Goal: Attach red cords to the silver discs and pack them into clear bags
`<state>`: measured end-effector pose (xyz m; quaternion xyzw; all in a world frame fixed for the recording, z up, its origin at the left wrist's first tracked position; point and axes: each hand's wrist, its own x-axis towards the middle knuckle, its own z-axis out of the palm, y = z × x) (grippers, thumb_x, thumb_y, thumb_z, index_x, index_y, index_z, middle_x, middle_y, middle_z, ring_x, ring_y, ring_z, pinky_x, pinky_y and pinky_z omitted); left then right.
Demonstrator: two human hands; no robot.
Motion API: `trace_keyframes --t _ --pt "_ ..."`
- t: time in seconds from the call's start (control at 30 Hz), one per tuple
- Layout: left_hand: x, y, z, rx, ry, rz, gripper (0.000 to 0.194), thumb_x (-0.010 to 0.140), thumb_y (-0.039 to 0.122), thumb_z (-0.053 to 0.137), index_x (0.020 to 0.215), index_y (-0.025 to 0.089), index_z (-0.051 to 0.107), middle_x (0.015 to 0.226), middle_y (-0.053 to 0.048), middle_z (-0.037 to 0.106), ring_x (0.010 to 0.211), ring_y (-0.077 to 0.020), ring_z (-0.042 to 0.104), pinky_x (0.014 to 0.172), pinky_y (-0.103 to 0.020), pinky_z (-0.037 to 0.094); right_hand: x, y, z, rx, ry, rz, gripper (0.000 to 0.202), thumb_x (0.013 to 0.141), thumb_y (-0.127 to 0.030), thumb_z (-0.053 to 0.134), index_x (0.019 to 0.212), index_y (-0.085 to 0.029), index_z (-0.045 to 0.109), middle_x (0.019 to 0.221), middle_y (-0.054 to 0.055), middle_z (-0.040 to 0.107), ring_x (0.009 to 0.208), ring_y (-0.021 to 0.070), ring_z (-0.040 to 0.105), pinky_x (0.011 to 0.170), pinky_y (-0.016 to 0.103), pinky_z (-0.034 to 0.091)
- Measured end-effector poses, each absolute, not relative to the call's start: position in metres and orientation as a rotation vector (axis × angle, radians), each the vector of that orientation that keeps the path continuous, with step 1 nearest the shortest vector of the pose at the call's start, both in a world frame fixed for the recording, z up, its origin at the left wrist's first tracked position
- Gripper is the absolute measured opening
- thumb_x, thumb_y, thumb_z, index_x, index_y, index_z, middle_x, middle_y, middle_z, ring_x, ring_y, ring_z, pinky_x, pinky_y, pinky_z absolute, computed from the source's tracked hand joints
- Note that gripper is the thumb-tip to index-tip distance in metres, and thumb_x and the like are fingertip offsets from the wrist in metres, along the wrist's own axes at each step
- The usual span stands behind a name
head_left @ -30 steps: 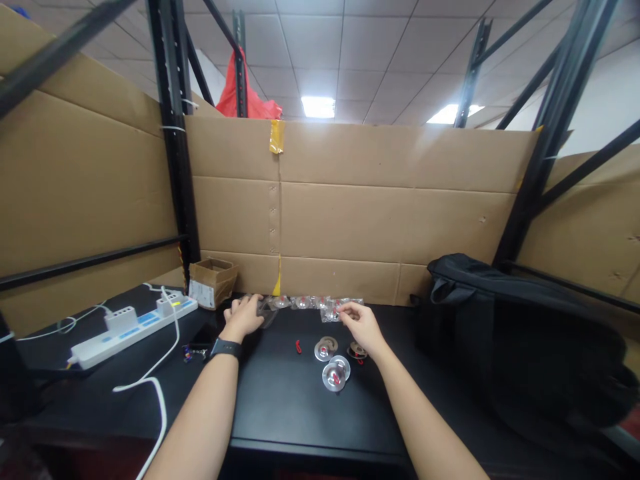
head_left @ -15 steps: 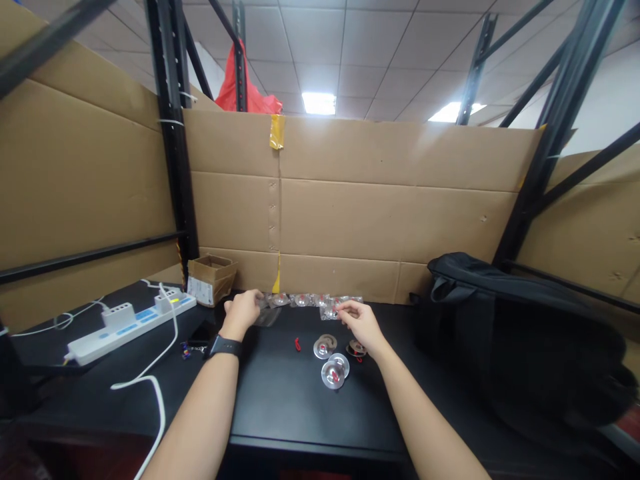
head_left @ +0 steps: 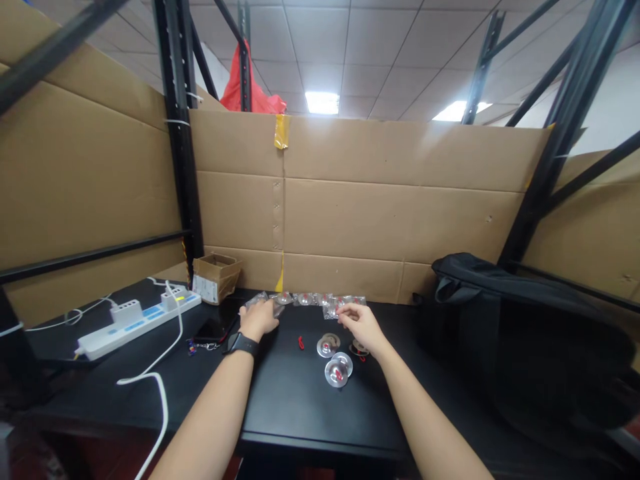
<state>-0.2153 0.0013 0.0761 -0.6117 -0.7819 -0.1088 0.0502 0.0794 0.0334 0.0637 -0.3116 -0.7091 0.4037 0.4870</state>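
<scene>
Hands work a row of clear packets (head_left: 310, 300) at the desk's (head_left: 300, 407) far edge: left hand (head_left: 259, 317) presses flat on one end, right hand (head_left: 359, 321) seemingly pinches another. Metal discs (head_left: 334, 358) lie just nearer. Unpacking looks underway; next, pull one packet free.

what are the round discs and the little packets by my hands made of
Discs: look like shiny metal, silvery with bright glints, each with a small red part at the centre. Packets: seem to be clear thin plastic film, glossy and crinkled, contents showing through. Too small to be sure of either.
</scene>
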Motion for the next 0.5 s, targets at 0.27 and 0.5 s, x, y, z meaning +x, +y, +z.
trace_keyframes --t 0.27,0.5 --pt "-0.225 -0.001 0.076 -1.576 -2.407 -0.396 0.045 0.079 0.012 0.051 0.120 0.026 0.062 0.124 -0.014 0.062 0.113 -0.0345 0.055 0.091 -0.051 0.038 0.080 0.035 0.061 -0.756 -1.757 0.969 0.015 0.075 -0.027 0.065 0.084 -0.016 0.069 0.071 0.003 0.068 0.067 0.0169 0.065 0.061 0.027 0.049" --pt "-0.188 0.020 0.062 -1.857 -1.998 -0.479 0.049 0.086 0.016 0.047 0.135 0.022 0.053 0.144 -0.016 0.049 0.135 -0.0325 0.034 0.107 -0.057 0.025 0.080 0.035 0.061 -0.773 -1.764 0.965 0.013 0.075 -0.026 0.065 0.082 -0.016 0.069 0.068 0.003 0.068 0.065 0.0168 0.065 0.059 0.026 0.049"
